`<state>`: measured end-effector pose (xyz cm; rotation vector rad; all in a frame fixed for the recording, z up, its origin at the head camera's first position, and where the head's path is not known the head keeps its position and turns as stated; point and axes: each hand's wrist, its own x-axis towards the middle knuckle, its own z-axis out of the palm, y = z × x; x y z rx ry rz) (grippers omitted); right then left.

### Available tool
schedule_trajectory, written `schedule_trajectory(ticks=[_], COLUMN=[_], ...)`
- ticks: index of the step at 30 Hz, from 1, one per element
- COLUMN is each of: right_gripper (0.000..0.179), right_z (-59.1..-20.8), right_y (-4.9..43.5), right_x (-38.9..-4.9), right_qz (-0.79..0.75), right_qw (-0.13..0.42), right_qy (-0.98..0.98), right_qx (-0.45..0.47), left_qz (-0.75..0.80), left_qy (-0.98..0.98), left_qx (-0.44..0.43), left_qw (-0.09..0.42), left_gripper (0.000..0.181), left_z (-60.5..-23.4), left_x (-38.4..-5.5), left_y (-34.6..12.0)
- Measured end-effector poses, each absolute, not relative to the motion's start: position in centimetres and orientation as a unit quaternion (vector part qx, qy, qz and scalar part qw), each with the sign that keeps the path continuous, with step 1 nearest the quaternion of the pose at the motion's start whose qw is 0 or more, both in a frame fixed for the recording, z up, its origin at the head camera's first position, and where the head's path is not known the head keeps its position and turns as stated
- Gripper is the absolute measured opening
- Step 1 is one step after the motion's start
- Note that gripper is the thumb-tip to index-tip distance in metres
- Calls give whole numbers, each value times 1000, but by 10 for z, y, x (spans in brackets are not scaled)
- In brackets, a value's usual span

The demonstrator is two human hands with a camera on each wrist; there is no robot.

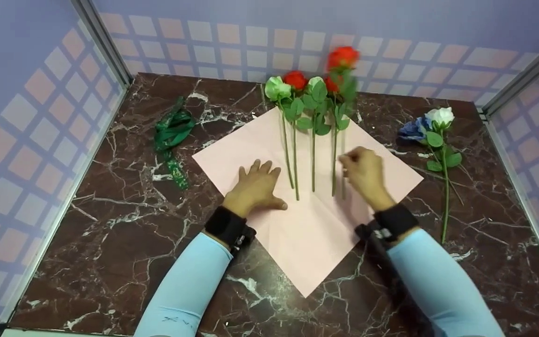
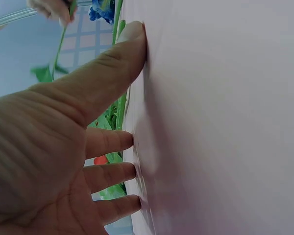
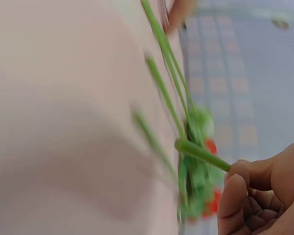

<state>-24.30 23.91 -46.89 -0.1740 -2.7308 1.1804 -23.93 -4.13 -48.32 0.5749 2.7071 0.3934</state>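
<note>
A square of pink wrapping paper (image 1: 304,252) lies on the table with one corner toward me. My left hand (image 1: 254,187) rests on its left part, fingers spread and straight. With thumb and fingertips, my right hand (image 1: 367,173) pinches the stem of a red rose (image 1: 343,57), raised above the paper's right side; in the right wrist view the stem's cut end (image 3: 181,145) pokes out past the fingers. Side by side on the paper lie a pale green rose (image 1: 277,88), a red rose (image 1: 295,80), another pale green rose (image 1: 316,82) and another red rose (image 1: 331,85).
To the right lie a white rose (image 1: 440,117) and a blue flower (image 1: 414,129), stems toward me. A loose bundle of green ribbon (image 1: 176,131) sits at the left. Tiled-pattern panels (image 1: 232,42) wall the marbled table (image 1: 110,262) at the back and sides.
</note>
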Motion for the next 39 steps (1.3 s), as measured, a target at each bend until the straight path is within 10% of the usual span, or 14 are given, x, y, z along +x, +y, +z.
schedule_trajectory(ticks=[39], right_gripper=[33], right_z=[-491], right_y=[160], right_x=[-284], right_qz=[257], right_qw=[22], right_qy=[-966], right_qx=[-10], left_qz=[124], left_qy=[956], left_qx=[205], left_qw=[171], left_gripper=[108], left_z=[-484], left_x=[-239], left_y=[-42])
